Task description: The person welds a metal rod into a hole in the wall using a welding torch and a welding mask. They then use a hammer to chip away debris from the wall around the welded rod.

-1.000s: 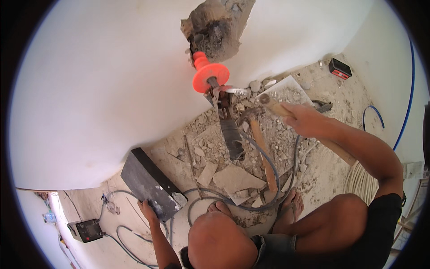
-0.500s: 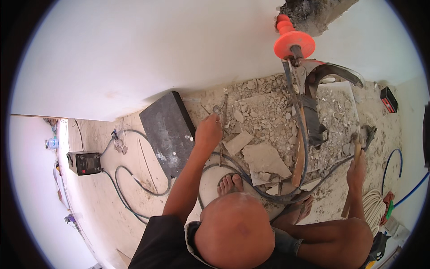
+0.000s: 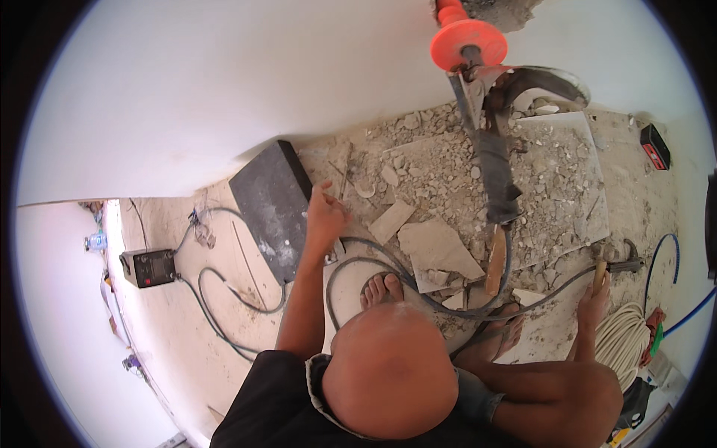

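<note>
My left hand (image 3: pixel 325 222) is over the edge of a black slab-like block (image 3: pixel 270 216). Its fingers are blurred but seem closed round a thin metal rod (image 3: pixel 346 166), with one finger raised. At the right, my right hand (image 3: pixel 592 300) grips a hammer (image 3: pixel 600 272) by its wooden handle, close under the head. A dark clamp (image 3: pixel 626 265) on a cable lies right beside the hammer head. Ahead, a chisel with an orange disc guard (image 3: pixel 469 45) points up to a broken hole in the wall. What looks like a black-taped electrode holder (image 3: pixel 497 172) hangs from its shaft.
Rubble and broken tile pieces (image 3: pixel 441 250) cover the floor in front of my bare feet. Dark cables (image 3: pixel 396 272) loop from a black machine (image 3: pixel 148 267) at the left. On the right lie a coiled pale hose (image 3: pixel 624 340) and a red-black box (image 3: pixel 655 147).
My left hand has moved left, and the upright rod beside it has shifted left too. The view has tilted, so the chisel stands higher in it. My right hand still grips the hammer.
</note>
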The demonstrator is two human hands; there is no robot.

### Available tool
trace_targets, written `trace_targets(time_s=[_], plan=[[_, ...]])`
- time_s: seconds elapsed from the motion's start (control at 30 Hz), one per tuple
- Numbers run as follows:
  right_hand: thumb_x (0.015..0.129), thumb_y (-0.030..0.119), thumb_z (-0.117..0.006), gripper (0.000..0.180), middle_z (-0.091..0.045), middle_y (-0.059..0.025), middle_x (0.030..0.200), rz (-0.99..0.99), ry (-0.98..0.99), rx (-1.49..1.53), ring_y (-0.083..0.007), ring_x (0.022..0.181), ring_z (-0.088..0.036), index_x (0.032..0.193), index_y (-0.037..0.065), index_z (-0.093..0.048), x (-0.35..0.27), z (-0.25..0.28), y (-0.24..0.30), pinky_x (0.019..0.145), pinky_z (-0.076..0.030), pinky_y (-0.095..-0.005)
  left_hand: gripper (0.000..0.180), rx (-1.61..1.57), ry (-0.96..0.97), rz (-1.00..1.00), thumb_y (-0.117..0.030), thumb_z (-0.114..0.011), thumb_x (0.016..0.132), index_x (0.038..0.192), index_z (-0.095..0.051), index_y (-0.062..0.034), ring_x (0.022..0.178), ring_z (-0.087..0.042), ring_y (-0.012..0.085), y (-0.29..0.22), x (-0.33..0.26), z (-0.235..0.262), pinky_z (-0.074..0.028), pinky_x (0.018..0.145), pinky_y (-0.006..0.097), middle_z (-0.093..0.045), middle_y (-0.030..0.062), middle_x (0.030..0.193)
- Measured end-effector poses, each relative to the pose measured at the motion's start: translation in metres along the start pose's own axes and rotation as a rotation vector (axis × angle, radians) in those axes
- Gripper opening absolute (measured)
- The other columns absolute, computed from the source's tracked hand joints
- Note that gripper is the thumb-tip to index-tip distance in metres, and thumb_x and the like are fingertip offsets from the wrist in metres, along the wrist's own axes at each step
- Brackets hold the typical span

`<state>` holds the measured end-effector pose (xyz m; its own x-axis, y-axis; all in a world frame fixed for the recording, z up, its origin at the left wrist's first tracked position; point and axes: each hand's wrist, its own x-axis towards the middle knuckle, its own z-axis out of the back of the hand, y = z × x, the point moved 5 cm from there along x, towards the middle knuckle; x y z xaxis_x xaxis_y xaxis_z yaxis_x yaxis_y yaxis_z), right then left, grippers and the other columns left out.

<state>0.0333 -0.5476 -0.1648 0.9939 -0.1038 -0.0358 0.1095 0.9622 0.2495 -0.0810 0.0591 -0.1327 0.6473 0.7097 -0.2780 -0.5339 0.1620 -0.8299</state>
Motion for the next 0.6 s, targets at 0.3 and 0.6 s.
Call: trace_targets(time_s=[0.3,0.6], plan=[[0.085,0.017,-0.057,0.048,-0.056,-0.0217,0.113,-0.169,0.368,-0.082,-0.033,0.099,-0.058,0.128,-0.002,-0.044,0.033,0.002,-0.007,0.081,-0.047,-0.0416,0.046,-0.064,0.004,0.083,-0.004,-0.049,0.086,0.129,-0.034,0.0008,0.059,-0.058,0.0143,-0.007,-0.027,0.034,-0.045,0.046,0.026,-0.053,0.0102,0.086],[0.088,0.026,-0.053,0.052,-0.057,-0.0197,0.115,-0.165,0.301,-0.169,-0.0301,0.103,-0.057,0.132,0.001,-0.041,0.03,0.003,0.008,0.085,-0.046,-0.0398,0.049,0.598,-0.08,-0.402,-0.01,-0.061,0.076,0.123,-0.048,-0.0049,0.093,-0.057,0.0326,0.013,-0.044,0.009,-0.043,0.079,0.041,-0.057,0.0163,0.105]])
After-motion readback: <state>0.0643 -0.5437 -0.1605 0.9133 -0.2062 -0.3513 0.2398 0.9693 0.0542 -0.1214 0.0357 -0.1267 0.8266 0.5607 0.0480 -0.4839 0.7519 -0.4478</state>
